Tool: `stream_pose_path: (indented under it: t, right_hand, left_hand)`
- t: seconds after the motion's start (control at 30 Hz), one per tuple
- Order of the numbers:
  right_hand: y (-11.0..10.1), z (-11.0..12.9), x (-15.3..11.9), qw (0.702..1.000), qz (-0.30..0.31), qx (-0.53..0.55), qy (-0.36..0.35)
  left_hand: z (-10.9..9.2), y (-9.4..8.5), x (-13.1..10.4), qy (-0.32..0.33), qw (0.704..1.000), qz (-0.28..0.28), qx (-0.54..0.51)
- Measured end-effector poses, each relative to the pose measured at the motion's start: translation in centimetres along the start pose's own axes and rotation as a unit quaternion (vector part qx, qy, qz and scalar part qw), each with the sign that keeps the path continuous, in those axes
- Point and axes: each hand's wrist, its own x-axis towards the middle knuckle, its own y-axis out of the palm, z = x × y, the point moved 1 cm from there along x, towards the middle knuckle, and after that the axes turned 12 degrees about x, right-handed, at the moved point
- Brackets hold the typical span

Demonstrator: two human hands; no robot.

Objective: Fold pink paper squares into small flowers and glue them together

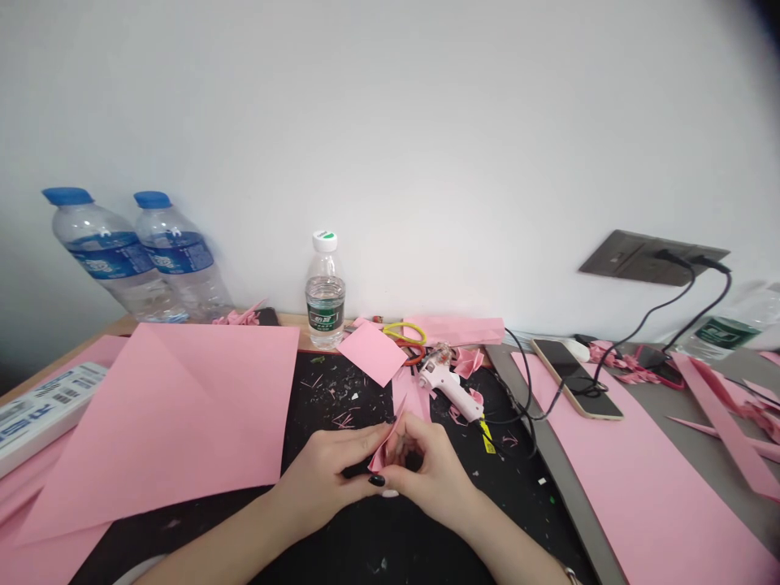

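Between both hands, over the black mat, is a small folded piece of pink paper. My left hand pinches it from the left, thumb low and fingertips near its upper edge. From the right, my right hand grips the same piece with curled fingers, partly hidden. Just beyond the hands lie a pink paper square and a pink strip beneath the fingertips. A light pink glue gun rests to the right of them, its nozzle end toward the wall. Scissors with yellow and orange handles lie behind.
Large pink sheets cover the left side, with a white box on them. Water bottles stand along the wall. At right are a phone, black cables running to a wall socket, and another pink sheet.
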Motion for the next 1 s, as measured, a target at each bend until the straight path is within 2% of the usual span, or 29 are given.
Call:
stream_pose_path:
  t: [0.17,0.3,0.53,0.63,0.73,0.83,0.93,1.0]
  right_hand:
    - [-0.4,-0.2,0.2,0.999,0.017,-0.015,-0.038]
    - [-0.7,0.0,0.3,0.992,0.019,-0.085,-0.090]
    - [-0.7,0.5,0.1,0.972,0.013,-0.176,-0.152]
    - [-0.8,0.4,0.0,0.970,-0.037,-0.179,-0.159]
    - [-1.4,0.2,-0.1,0.968,-0.116,-0.158,-0.156]
    - [-2.0,0.0,-0.1,0.961,-0.177,-0.139,-0.161]
    - [-2.4,-0.1,-0.1,0.952,-0.206,-0.146,-0.169]
    - [-2.4,0.2,0.0,0.948,-0.206,-0.159,-0.183]
  left_hand:
    - [-0.7,-0.3,0.3,-0.057,0.998,0.009,0.002]
    - [-0.5,-0.4,0.5,-0.104,0.994,-0.002,-0.011]
    - [-0.3,-0.3,0.5,-0.135,0.990,-0.023,-0.017]
    - [0.1,-0.6,0.5,-0.180,0.980,-0.084,-0.023]
    - [1.1,-1.0,0.5,-0.258,0.952,-0.156,-0.044]
    - [2.2,-1.3,0.5,-0.308,0.923,-0.208,-0.105]
    - [2.8,-1.2,0.6,-0.309,0.904,-0.233,-0.184]
    - [3.0,-1.1,0.6,-0.305,0.901,-0.250,-0.179]
